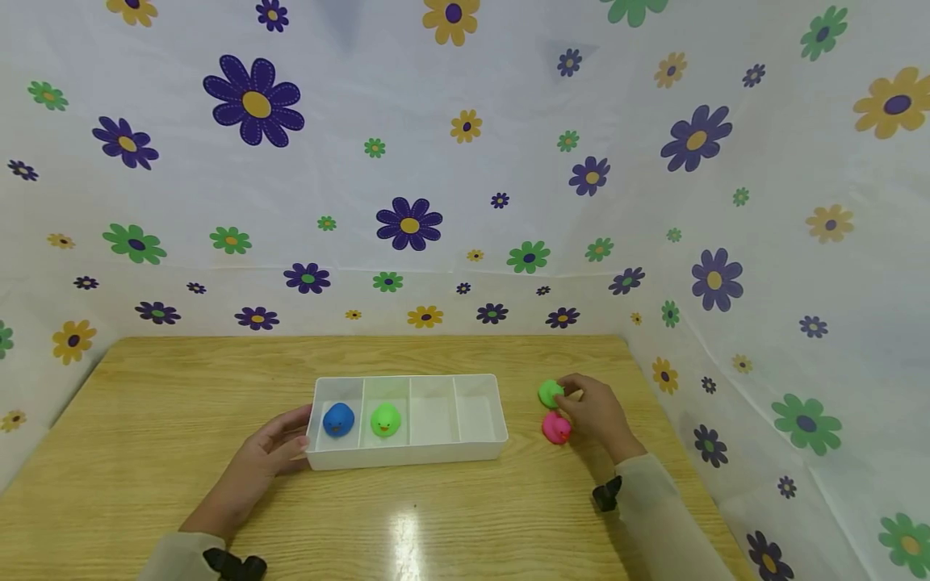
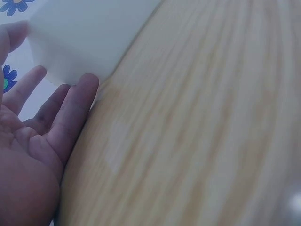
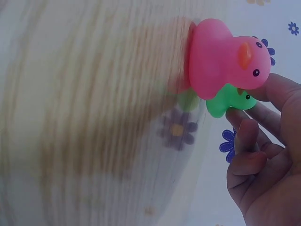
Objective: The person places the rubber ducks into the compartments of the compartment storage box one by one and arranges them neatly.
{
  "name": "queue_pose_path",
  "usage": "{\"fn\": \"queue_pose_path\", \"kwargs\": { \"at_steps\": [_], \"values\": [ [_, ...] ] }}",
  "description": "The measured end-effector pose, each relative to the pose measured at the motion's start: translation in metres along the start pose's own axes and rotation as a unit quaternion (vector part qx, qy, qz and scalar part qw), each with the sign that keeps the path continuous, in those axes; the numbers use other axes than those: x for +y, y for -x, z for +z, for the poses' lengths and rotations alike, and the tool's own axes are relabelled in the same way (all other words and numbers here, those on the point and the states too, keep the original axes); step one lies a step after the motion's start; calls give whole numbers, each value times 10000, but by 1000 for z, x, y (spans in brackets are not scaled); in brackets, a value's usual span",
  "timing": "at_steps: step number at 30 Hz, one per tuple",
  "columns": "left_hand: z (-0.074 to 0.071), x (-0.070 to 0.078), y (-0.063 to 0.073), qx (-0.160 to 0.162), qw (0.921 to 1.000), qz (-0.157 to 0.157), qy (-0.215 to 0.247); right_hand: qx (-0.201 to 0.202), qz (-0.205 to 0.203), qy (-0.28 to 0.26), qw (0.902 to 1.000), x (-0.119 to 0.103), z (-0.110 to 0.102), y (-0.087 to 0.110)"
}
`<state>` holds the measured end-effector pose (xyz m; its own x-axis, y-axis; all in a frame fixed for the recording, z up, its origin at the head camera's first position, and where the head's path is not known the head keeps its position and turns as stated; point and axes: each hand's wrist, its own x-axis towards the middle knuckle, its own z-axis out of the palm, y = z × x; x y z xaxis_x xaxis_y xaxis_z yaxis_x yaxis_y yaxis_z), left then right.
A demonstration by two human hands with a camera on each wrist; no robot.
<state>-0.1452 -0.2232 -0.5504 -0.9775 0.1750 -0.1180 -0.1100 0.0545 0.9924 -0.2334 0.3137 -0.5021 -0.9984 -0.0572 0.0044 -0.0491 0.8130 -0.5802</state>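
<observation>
We should lift the small green rubber duck (image 1: 548, 393), pinched in our right hand (image 1: 596, 410) just behind the pink rubber duck (image 1: 556, 428), vertically, our left hand (image 1: 267, 453) resting extended fingers against the white four-compartment plastic tray (image 1: 407, 455).

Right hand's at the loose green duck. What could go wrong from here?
The pink duck, close beside the loose green duck, might get bumped if the right hand moves. The left hand, at one end of the white tray, could nudge it askew.
</observation>
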Motion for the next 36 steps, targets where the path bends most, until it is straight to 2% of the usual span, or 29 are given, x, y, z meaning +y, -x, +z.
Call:
{"fn": "queue_pose_path", "kwargs": {
  "at_steps": [10, 23, 31, 36],
  "values": [
    [-1, -1, 0, 7, 10000, -52, -2, 121, 158, 161, 9997, -6, -6, 4],
    [-1, 1, 1, -18, 10000, -16, -13, 487, -582, 125, 9970, -29, -7, 7],
    [0, 1, 0, -7, 10000, 21, -21, 599, -797, -13, 9950, -45, -8, 10],
    [1, 2, 0, 19, 10000, -60, -7, 653, -945, -261, 9930, -57, -8, 11]
  ]
}}
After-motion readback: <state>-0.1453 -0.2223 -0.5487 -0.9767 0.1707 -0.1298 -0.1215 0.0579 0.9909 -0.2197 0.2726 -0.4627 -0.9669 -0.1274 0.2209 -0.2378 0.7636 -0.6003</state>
